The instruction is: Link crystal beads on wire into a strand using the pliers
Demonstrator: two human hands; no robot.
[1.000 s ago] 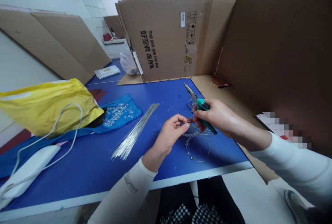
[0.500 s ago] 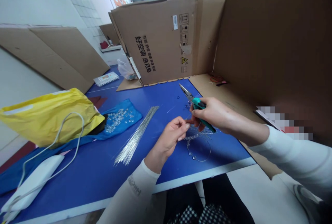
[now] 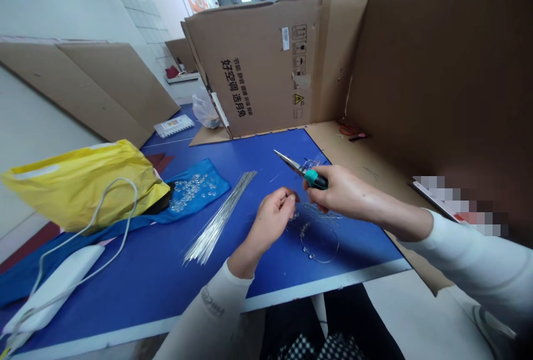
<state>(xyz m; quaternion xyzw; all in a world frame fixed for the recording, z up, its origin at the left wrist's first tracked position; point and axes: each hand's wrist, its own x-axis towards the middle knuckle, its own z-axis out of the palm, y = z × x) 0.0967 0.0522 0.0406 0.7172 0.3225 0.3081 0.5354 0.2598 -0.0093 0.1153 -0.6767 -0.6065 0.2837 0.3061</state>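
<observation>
My right hand (image 3: 333, 186) is closed round a pair of needle-nose pliers (image 3: 291, 163) with green and black handles, the metal jaws pointing up and to the left. Thumb and fingertips of my left hand (image 3: 275, 213) are pinched on a beaded wire (image 3: 307, 253). Its clear beads show just below the fingers, and its thin loop hangs to the right over the blue table (image 3: 270, 271); the pinched end is hidden. Behind the loop lie some loose wires (image 3: 322, 214), close under my right hand. A small wire piece with dark tips (image 3: 313, 163) is just beyond the pliers.
A bundle of straight silvery wires (image 3: 222, 215) lies left of my left hand. Clear beads (image 3: 191, 190) are spread on a blue cloth (image 3: 214, 174) beside a yellow bag (image 3: 87, 182). A white power strip (image 3: 62, 282) has a looped cord. Cardboard (image 3: 266, 65) walls the back and right.
The pliers have swung so their jaws point further left, and my right hand has drawn slightly away from my left. My left hand keeps its pinch; the view has shifted a little.
</observation>
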